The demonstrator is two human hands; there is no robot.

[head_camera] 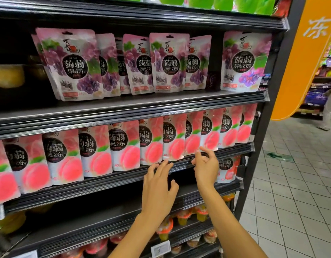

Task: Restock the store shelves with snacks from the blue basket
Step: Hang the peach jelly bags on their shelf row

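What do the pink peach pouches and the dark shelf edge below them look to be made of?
Peach pouches: likely thin plastic film, glossy; light glares off their printed fronts. Shelf edge: probably plastic or painted metal, dark with a soft sheen along its ridges; cannot tell which.

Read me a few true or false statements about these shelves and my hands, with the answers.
1. The purple grape pouches stand one shelf above the pink peach pouches. True.
2. The left hand holds a pouch. False: it holds nothing, fingers relaxed.
3. The right hand reaches up to the grape shelf. False: it is at the front edge of the peach shelf.
4. Jelly cups sit on a shelf below the hands. True.
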